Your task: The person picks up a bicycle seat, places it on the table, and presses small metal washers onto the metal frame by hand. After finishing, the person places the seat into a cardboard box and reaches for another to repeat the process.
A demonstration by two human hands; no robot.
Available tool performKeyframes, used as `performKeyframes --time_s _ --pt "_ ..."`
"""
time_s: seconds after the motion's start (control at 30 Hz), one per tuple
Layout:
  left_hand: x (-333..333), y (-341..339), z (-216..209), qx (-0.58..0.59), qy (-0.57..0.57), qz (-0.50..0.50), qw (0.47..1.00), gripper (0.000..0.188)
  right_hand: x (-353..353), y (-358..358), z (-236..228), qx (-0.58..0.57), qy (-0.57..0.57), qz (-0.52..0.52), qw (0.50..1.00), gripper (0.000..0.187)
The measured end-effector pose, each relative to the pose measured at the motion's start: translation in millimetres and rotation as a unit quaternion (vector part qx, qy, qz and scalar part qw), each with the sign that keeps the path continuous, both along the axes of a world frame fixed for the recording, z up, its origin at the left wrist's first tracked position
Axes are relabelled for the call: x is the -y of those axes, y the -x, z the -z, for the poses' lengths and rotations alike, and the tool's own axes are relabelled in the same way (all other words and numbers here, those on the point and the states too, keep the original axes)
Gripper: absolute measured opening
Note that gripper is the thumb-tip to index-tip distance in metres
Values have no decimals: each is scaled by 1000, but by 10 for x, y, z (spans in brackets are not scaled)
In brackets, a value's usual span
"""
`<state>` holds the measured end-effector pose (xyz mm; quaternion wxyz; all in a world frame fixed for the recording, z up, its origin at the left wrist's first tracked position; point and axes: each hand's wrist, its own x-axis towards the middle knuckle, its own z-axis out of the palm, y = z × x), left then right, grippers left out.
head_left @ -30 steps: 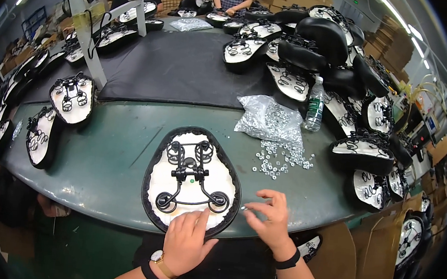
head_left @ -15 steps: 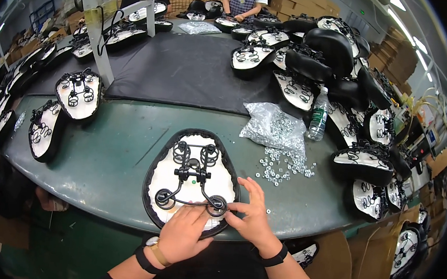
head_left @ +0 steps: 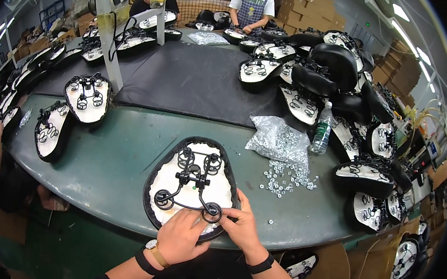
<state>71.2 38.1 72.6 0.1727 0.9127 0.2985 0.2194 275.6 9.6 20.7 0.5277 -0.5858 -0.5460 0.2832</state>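
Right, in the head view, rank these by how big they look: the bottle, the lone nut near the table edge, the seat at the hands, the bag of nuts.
1. Seat
2. Bag of nuts
3. Bottle
4. Lone nut

The seat's nearness may exaggerate its lead.

Bright indoor light, fairly even, from long white ceiling tube lights upper right, more upper left. Soft sheen on smooth green tabletop; sparkly highlights on crinkled clear plastic bag. Dark green floor below dimmer, shadowed. Heavy fisheye bend toward rim, corners black. Middle reasonably sharp; distant brown cardboard boxes softer.
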Motion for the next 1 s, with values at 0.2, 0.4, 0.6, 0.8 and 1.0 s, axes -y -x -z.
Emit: performKeyframes --time_s 0.2,0.4,0.6,0.8,1.0 --pt "131 -92 160 2 -104 -66 992 82 -23 103 -9 -35 -15 -4 999 21" --pt "50 -7 113 -14 -122 -53 991 68 19 33 53 30 -19 -24 999 22" --pt "-265 348 7 -31 -129 4 991 62 162 93 -143 219 -38 -62 973 37" --pt "-283 435 3 -67 -133 -32 988 59 16 147 -487 460 -86 -80 880 58" --pt "37 142 109 -15 -108 -121 987 69 -132 143 -278 467 -140 -116 865 54"
